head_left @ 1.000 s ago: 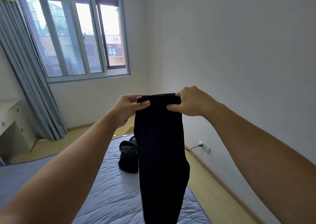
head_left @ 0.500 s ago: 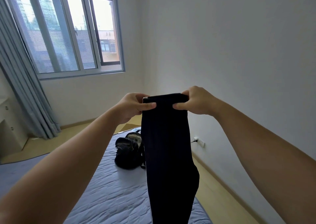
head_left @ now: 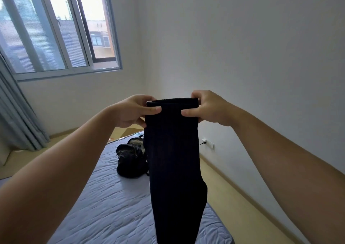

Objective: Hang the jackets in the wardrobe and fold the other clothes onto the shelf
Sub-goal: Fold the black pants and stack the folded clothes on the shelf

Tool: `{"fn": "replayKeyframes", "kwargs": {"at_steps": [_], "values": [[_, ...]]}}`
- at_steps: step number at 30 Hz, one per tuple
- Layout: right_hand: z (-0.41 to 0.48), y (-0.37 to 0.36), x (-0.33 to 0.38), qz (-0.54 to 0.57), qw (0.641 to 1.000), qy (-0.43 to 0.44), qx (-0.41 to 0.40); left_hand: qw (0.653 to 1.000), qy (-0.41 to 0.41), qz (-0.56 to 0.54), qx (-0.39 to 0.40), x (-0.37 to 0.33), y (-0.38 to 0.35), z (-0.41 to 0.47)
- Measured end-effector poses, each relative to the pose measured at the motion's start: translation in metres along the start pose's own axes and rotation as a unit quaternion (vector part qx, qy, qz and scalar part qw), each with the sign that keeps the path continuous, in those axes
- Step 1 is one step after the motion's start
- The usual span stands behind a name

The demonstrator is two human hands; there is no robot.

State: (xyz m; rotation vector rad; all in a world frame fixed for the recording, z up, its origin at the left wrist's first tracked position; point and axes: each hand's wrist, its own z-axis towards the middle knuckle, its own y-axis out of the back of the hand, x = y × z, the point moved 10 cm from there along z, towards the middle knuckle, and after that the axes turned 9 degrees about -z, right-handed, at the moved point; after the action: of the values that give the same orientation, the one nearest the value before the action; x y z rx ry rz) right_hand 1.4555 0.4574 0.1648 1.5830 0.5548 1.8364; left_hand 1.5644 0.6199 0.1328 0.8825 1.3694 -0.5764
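Both hands hold the dark trousers up in the air by the top edge. The left hand pinches the left corner and the right hand the right corner, each with the thumb in front and the fingers curled behind. The cloth hangs straight down over the bed, in front of a black backpack that lies on it.

Both bare arms stretched forward, wrists level. The left hand and the right hand faced each other close together, each pinching the top edge of the dark garment between thumb and curled fingers.
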Motion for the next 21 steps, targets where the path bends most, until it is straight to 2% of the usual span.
{"fn": "replayKeyframes", "kwargs": {"at_steps": [6,12,16,21], "values": [[-0.005,-0.005,0.0,0.053,0.998,-0.015,0.021,0.996,0.021,-0.048,0.077,0.005,-0.005,0.011],[0.007,-0.003,-0.03,0.074,0.995,-0.064,0.007,0.991,0.058,-0.022,0.118,0.026,-0.009,0.042],[0.035,-0.001,-0.067,0.083,0.993,-0.09,-0.002,0.993,0.083,-0.057,0.069,0.048,0.001,0.08],[0.087,0.004,-0.123,0.056,0.992,-0.11,-0.022,0.989,0.088,-0.111,-0.039,0.07,0.017,0.143]]}}
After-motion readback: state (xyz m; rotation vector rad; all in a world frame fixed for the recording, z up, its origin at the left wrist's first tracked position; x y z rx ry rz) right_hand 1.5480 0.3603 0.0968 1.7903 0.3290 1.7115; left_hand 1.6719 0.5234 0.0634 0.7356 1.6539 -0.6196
